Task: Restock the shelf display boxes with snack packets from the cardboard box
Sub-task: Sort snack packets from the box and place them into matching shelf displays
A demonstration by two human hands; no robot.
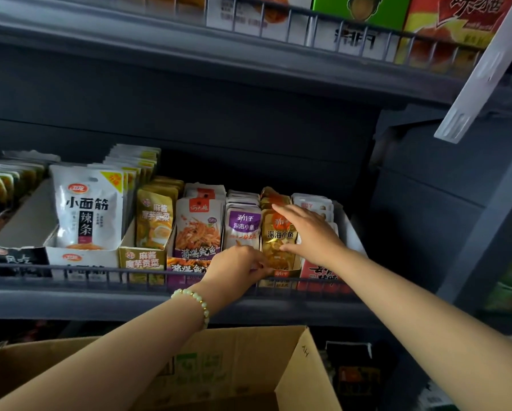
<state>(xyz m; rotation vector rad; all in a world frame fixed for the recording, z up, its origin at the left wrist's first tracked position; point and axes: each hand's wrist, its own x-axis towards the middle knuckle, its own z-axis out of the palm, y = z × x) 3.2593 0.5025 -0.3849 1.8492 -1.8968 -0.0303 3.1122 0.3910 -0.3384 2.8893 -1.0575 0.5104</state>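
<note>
We are seating glossy gold foil snack packets [278,232] in their gold card display box [281,274] on the shelf [70,295]: left hand [242,262] pinches the front packet's lower edge, right hand [311,229] presses them with straight fingers. Next (we judge) comes a reach into the brown cardboard box [248,366].

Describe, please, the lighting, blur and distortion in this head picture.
Head view: the packets are evenly lit and legible, with a slight sheen on the gold packet; the shelf back behind them is in deep shadow; the top-shelf boxes and the cardboard box are soft; the wide lens slants and slightly bows the upper shelf edge.
</note>
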